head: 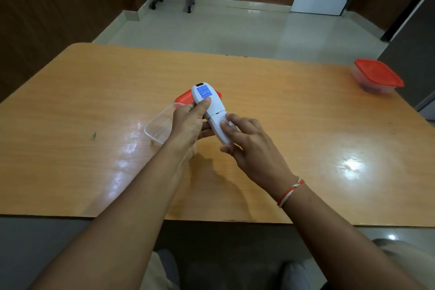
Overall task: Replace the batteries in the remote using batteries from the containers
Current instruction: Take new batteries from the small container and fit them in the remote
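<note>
A white remote [210,106] with a blue label is held back side up above the middle of the table. My left hand [188,125] grips its left side, thumb on the back near the label. My right hand [247,141] holds the near end, thumb pressed on the battery cover just below its seam. An open clear container [155,128] stands on the table under my left hand, partly hidden. Its red lid [184,99] lies behind the remote. No batteries are visible.
A second clear container with a red lid [377,75] stands closed at the far right of the wooden table [94,106], dark contents faintly showing. My knees are below the table's near edge. Tiled floor and a wheeled stand lie beyond the table.
</note>
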